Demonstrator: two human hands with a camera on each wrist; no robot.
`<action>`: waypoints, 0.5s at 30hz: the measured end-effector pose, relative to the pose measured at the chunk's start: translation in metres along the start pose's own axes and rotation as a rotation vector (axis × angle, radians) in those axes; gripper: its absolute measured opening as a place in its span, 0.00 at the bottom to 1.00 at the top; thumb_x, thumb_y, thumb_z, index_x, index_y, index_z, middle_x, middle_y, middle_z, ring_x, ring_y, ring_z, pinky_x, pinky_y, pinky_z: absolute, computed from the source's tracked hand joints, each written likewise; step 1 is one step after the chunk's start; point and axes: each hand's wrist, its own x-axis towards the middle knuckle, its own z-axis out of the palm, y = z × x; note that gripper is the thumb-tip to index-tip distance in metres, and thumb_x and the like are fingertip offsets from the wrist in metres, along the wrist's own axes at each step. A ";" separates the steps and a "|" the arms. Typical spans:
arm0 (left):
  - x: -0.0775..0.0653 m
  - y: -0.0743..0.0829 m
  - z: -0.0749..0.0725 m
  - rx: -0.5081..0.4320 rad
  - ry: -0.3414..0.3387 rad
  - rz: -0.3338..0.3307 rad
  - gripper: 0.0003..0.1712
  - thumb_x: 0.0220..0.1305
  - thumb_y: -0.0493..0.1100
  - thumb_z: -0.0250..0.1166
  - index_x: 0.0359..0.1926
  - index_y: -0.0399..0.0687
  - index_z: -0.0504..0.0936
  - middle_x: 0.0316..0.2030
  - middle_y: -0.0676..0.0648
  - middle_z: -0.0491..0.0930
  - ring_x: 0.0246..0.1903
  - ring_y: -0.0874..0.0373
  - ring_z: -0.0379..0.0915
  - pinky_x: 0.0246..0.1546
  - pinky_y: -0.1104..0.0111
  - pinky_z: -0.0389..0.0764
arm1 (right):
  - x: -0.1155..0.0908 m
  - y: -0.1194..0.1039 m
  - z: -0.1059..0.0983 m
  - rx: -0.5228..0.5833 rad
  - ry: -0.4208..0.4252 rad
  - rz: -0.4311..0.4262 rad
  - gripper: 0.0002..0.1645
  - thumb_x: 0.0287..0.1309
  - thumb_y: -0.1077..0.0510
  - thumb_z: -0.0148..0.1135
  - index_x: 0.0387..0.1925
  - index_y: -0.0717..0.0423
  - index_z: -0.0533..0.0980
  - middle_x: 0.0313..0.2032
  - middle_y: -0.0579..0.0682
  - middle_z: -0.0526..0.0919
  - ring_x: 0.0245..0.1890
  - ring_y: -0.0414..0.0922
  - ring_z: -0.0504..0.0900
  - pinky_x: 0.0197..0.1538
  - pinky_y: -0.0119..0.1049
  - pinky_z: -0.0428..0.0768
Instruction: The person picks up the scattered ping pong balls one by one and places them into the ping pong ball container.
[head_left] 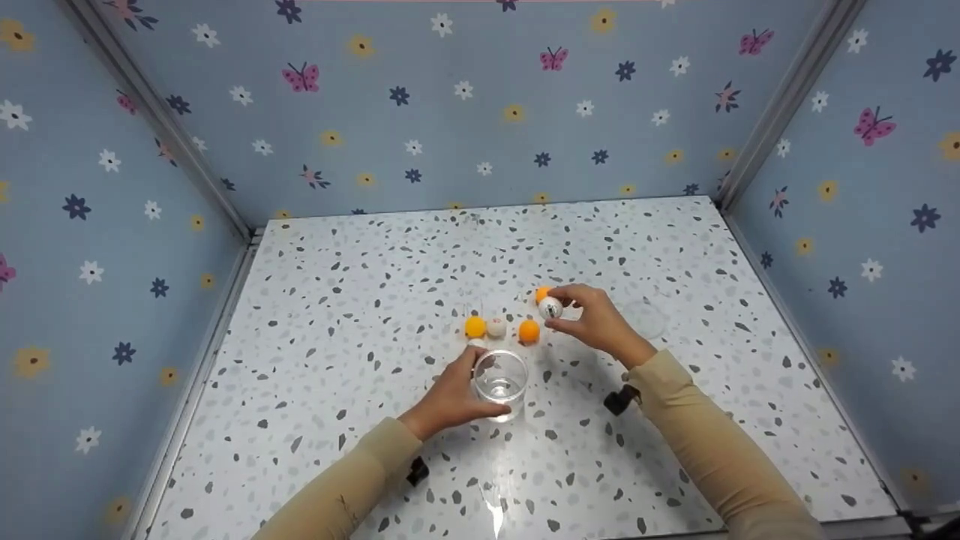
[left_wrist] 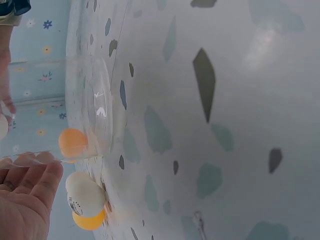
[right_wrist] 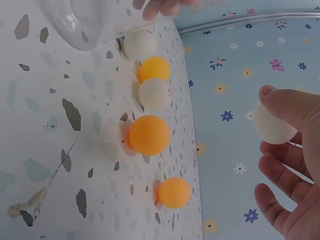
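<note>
My left hand (head_left: 454,394) grips a clear cup (head_left: 501,379) from its left side, thumb at the near side and fingers at the far side. The cup stands upright, and nothing shows inside it. My right hand (head_left: 596,319) pinches a white ping-pong ball (right_wrist: 274,122) between thumb and fingers, raised over the table. Dark print marks this ball in the head view. Behind it sits an orange ball (head_left: 543,292), partly covered. Another orange ball (head_left: 529,331), a white ball (head_left: 496,327) and a yellow-orange ball (head_left: 475,327) lie beyond the cup. One more white ball (left_wrist: 86,198) is mostly hidden by my left hand in the head view.
A faint clear round disc (head_left: 643,320) lies on the speckled table (head_left: 337,300) beyond my right wrist. Blue patterned panels (head_left: 480,97) enclose the back and both sides, with metal strips (head_left: 169,127) at the corners.
</note>
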 end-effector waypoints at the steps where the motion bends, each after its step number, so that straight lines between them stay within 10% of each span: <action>1: 0.000 0.000 0.000 0.001 -0.001 0.001 0.54 0.47 0.47 0.90 0.68 0.38 0.68 0.63 0.36 0.80 0.62 0.40 0.80 0.68 0.45 0.79 | 0.000 -0.001 0.000 -0.003 0.003 -0.005 0.27 0.62 0.61 0.80 0.60 0.65 0.83 0.54 0.61 0.89 0.50 0.58 0.86 0.58 0.62 0.85; 15: 0.001 0.000 0.000 0.004 -0.005 0.009 0.53 0.47 0.47 0.90 0.67 0.39 0.68 0.63 0.37 0.81 0.63 0.40 0.80 0.70 0.46 0.79 | -0.009 -0.016 -0.005 -0.015 0.022 -0.102 0.26 0.60 0.61 0.82 0.58 0.64 0.84 0.52 0.59 0.90 0.49 0.55 0.87 0.56 0.54 0.86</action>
